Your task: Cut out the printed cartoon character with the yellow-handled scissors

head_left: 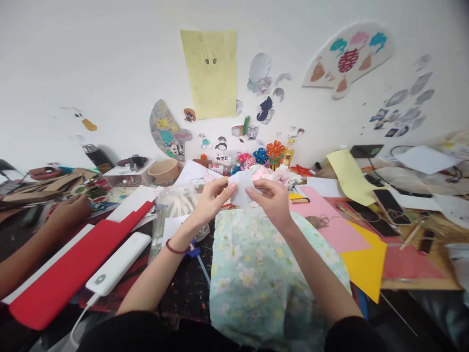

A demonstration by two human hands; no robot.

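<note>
the step in hand looks like careful two-handed handling: left hand (217,195) and right hand (270,199) each have a grip pinching the small white paper (242,189), thumbs towards the wearer. the paper sits between both grips, above the floral cloth (249,254). any next move calls for light, even finger pressure, lest it crease.

Small white piece (242,188) between fingers: paper, matt, smooth. Floral sheet (245,259) below: thin, soft-looking, cloth or plastic, can't tell from here. White power bank (119,264): smooth, plastic-looking, faint sheen. Red strip (76,266): flat, matt. Yellow sheet (216,73) on wall: matt paper, lightly smudged. Clear bag (172,195): crinkled plastic, shiny. Twine (317,221): rough, fibrous. Phone screen (392,206): dark, glossy. Wall (120,58): smooth, matt.
</note>
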